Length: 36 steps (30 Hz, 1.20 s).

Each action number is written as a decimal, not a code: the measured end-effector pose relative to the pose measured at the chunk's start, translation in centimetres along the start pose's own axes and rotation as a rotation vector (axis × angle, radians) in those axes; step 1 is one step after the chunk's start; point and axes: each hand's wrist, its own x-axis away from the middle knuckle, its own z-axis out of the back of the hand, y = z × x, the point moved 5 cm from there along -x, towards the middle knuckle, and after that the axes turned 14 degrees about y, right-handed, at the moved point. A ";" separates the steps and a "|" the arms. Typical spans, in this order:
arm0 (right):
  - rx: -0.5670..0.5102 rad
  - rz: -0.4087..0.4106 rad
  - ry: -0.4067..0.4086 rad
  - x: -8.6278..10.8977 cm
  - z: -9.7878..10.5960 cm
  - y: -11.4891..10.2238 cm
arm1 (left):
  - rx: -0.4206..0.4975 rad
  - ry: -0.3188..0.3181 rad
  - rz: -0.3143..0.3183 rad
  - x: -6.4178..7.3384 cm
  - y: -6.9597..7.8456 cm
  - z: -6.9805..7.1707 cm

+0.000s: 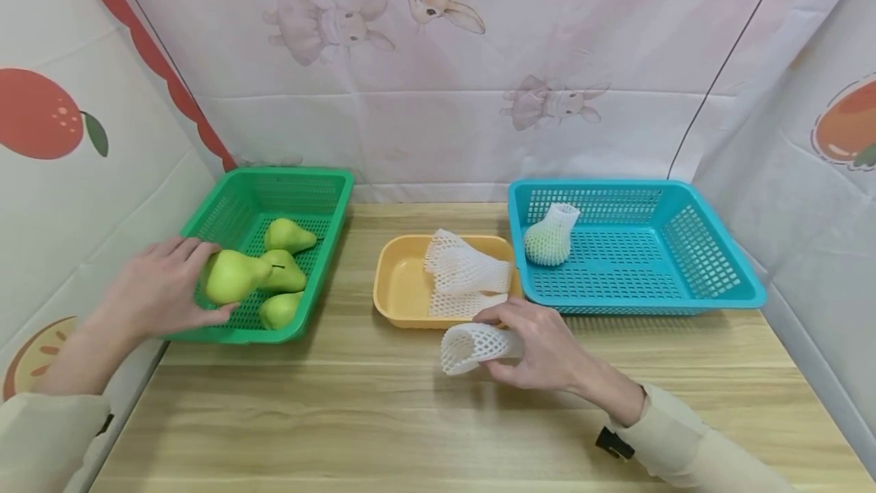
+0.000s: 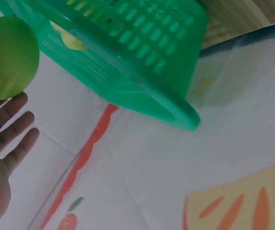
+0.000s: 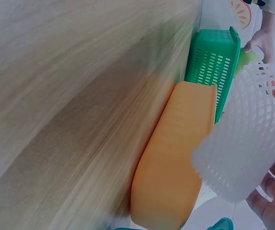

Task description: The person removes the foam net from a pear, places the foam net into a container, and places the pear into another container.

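Note:
In the head view my left hand (image 1: pixel 160 287) grips a green pear (image 1: pixel 233 277) by its rounded end, above the green basket (image 1: pixel 335 242). Several other pears (image 1: pixel 289 236) lie inside that basket. The left wrist view shows the held pear (image 2: pixel 10 57) at its left edge, against the fingers. My right hand (image 1: pixel 541 345) pinches a white foam net sleeve (image 1: pixel 472 348) in front of the yellow tray (image 1: pixel 397 318). Its round mouth faces left, toward the pears. More foam net sleeves (image 1: pixel 465 265) lie in the tray, spilling over its back rim.
On the right stands a blue basket (image 1: pixel 718 249), holding one pear in a foam net sleeve (image 1: pixel 550 238) at its left end. Wood tabletop (image 1: pixel 383 417) spreads in front of the containers. Printed cloth walls (image 1: pixel 445 135) enclose the back and both sides.

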 end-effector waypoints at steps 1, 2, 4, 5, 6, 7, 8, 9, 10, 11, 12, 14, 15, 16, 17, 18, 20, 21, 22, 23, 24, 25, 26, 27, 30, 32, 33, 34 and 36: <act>-0.002 -0.001 -0.001 0.0 0.0 0.0 | -0.021 -0.016 0.019 0.1 -0.3 0.0; -0.002 -0.002 -0.002 0.0 0.0 0.0 | -0.042 -0.034 0.039 0.3 -0.6 -0.1; -0.001 -0.002 -0.002 0.0 0.0 0.0 | -0.081 -0.061 0.067 0.5 -1.0 -0.1; -0.001 -0.002 -0.001 0.0 0.0 0.0 | -0.096 -0.069 0.077 0.6 -1.2 -0.2; 0.000 -0.001 -0.001 0.0 0.0 0.0 | -0.109 -0.071 0.079 0.7 -1.4 -0.2; 0.000 -0.001 0.000 0.0 0.0 0.0 | -0.120 -0.074 0.081 0.8 -1.6 -0.2; 0.000 0.000 0.001 0.0 0.0 0.0 | -0.129 -0.078 0.082 0.8 -1.7 -0.3; -0.001 0.001 0.002 0.0 0.0 0.0 | -0.137 -0.082 0.081 0.8 -1.8 -0.4; -0.001 0.002 0.003 0.0 0.0 0.0 | -0.144 -0.089 0.083 0.9 -2.0 -0.5; -0.003 0.002 0.004 0.0 0.0 0.0 | -0.151 -0.100 0.089 1.0 -2.1 -0.7; -0.005 0.003 0.003 0.0 0.0 0.0 | -0.157 -0.115 0.096 1.0 -2.3 -0.8; -0.006 0.003 0.003 0.0 0.0 0.0 | -0.168 -0.161 0.117 1.3 -2.7 -1.3; -0.007 0.003 0.003 0.0 0.0 0.0 | -0.171 -0.183 0.129 1.4 -2.9 -1.5; -0.008 0.004 0.002 0.0 0.0 0.0 | -0.174 -0.206 0.139 1.6 -3.1 -1.8; -0.009 0.004 0.001 0.0 0.0 0.0 | -0.177 -0.227 0.148 1.7 -3.3 -2.1; -0.010 0.004 0.001 0.0 0.0 0.0 | -0.178 -0.242 0.155 1.9 -3.5 -2.3; -0.010 0.003 0.000 0.0 -0.1 0.0 | -0.180 -0.261 0.168 2.1 -3.8 -2.6; -0.010 0.001 -0.001 0.0 -0.1 -0.1 | -0.182 -0.268 0.175 2.1 -3.9 -2.8; -0.010 -0.001 -0.003 0.0 -0.1 0.0 | -0.184 -0.274 0.181 2.2 -3.9 -3.0; -0.010 -0.003 -0.005 0.0 -0.1 0.0 | -0.183 -0.281 0.191 2.2 -4.0 -3.1; -0.008 -0.004 -0.007 0.0 -0.1 0.0 | -0.182 -0.288 0.199 2.3 -4.0 -3.3; -0.007 -0.006 -0.008 0.0 -0.1 0.0 | -0.181 -0.296 0.207 2.2 -4.1 -3.4; -0.006 -0.008 -0.009 0.0 -0.1 0.0 | -0.183 -0.304 0.213 2.2 -4.1 -3.5; -0.004 -0.009 -0.010 0.0 -0.1 0.0 | -0.182 -0.313 0.219 2.2 -4.1 -3.7; 0.003 -0.009 -0.009 0.0 -0.1 0.1 | -0.182 -0.337 0.226 2.1 -4.1 -4.2; 0.007 -0.009 -0.009 0.0 -0.1 0.1 | -0.187 -0.349 0.227 2.1 -4.0 -4.5; 0.007 -0.009 -0.010 0.0 -0.1 0.1 | -0.186 -0.359 0.230 2.1 -4.0 -4.7; 0.008 -0.010 -0.011 0.0 -0.1 0.1 | -0.185 -0.367 0.232 2.1 -3.9 -4.8; 0.008 -0.011 -0.013 0.0 -0.1 0.1 | -0.177 -0.380 0.240 2.2 -3.8 -5.2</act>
